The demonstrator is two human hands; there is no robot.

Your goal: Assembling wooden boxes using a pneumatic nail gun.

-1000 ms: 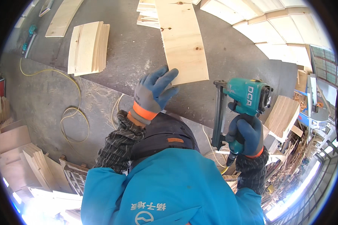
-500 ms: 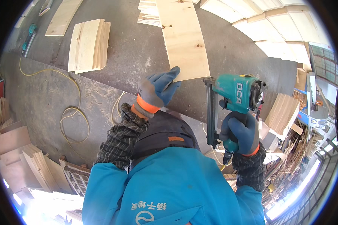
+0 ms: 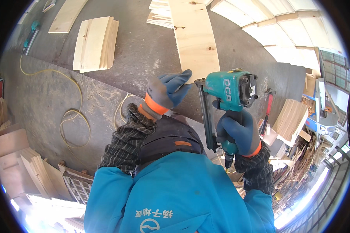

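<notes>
My right hand [image 3: 240, 132], in a blue-and-grey glove, is wrapped around the handle of a teal nail gun [image 3: 224, 91] with a long dark magazine. The gun's nose is beside the near end of a long pale wooden board [image 3: 198, 42], overlapping it in view; whether they touch I cannot tell. My left hand [image 3: 168, 91], gloved alike with an orange cuff, has its fingers stretched out at the board's near left corner. One fingertip lies over the corner, and the others extend just in front of the near edge.
A stack of thin boards [image 3: 93, 44] lies on the dark worktable [image 3: 140, 50], left of the long board. Farther left are another teal nail gun [image 3: 32, 35] and a yellow hose [image 3: 79, 93]. A red-handled hammer [image 3: 268, 105] and more boards [image 3: 289, 118] lie to the right.
The nail gun in my right hand has moved left and slightly up, closer to the board's end. My left hand stays at the corner. The red-handled hammer is now more fully visible.
</notes>
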